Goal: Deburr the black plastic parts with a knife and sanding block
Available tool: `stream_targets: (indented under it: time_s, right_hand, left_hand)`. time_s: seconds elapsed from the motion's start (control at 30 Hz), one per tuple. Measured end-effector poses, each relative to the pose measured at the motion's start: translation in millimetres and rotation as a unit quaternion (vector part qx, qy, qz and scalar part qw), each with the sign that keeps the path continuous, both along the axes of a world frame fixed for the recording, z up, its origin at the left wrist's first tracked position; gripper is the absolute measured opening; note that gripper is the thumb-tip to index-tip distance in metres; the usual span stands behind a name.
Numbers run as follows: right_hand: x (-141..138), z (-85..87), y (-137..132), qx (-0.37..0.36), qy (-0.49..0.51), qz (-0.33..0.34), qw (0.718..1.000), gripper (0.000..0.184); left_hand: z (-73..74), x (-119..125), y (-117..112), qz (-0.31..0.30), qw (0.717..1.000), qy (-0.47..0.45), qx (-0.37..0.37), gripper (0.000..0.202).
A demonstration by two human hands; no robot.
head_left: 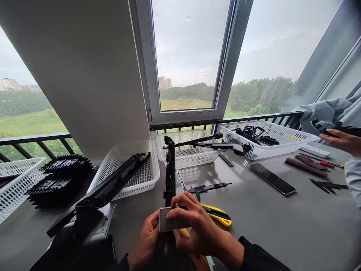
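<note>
- head view: we see a grey bench [282, 226] under tall windows [191, 56], with green fields outside. white baskets [186, 160] line its far side, and a caliper [208, 187] and a yellow knife [218, 215] lie just beyond the hands.
- the grey block [169, 224] is small and flat with rounded corners, low in the middle of the view. the left grip [146, 241] clasps it from below and the right grip [197, 226] clamps over its top.
- a long black strip [170, 169] rises behind the block. its lower end is hidden, so we cannot tell whether they touch. a co-worker's hand [342, 141] is cut off at the right.
</note>
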State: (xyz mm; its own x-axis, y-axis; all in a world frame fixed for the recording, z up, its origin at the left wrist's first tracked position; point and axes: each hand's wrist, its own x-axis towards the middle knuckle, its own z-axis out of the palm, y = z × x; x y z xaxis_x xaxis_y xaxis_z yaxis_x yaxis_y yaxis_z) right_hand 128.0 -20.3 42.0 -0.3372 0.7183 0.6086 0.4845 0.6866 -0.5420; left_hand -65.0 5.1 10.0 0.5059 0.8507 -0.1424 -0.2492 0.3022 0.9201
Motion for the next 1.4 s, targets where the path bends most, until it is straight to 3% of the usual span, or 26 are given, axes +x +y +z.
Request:
stream_targets:
  time_s: [0.07, 0.3, 0.53, 0.7, 0.83, 1.03, 1.27, 1.4]
  right_hand:
    - [0.4, -0.6, 0.3, 0.005, -0.009, 0.010, 1.000, 0.052]
    - [3.3, -5.2, 5.6, -0.012, 0.026, -0.067, 0.997, 0.049]
    - [-0.3, 5.8, -4.1, -0.031, -0.003, 0.068, 0.997, 0.041]
    - [3.7, 10.9, -5.1, -0.042, -0.021, 0.092, 0.995, 0.032]
    - [7.3, 14.9, -3.6, -0.104, -0.038, 0.095, 0.989, 0.034]
    - [9.4, 7.5, 0.9, -0.138, -0.062, 0.079, 0.985, 0.031]
    - [4.4, -11.9, 9.1, -0.128, -0.040, -0.013, 0.991, 0.021]
    - [-0.7, -12.2, 7.3, -0.125, -0.027, -0.007, 0.992, 0.029]
  left_hand:
    - [2.1, 0.2, -0.4, -0.006, 1.000, 0.000, 0.003, 0.044]
    - [-0.9, 0.9, 0.7, -0.003, 1.000, 0.000, 0.015, 0.045]
    - [1.5, -0.7, 1.5, -0.006, 1.000, -0.001, 0.008, 0.042]
    - [4.8, 0.1, 1.3, 0.014, 1.000, 0.009, 0.003, 0.044]
    - [4.2, -0.7, 0.6, 0.041, 0.999, 0.024, 0.015, 0.046]
    - [4.5, -3.2, 0.3, 0.101, 0.992, 0.066, 0.034, 0.059]
    - [6.7, -2.1, -1.9, 0.151, 0.982, 0.090, 0.072, 0.059]
    - [11.0, 1.4, -7.2, 0.111, 0.979, 0.110, 0.131, 0.049]
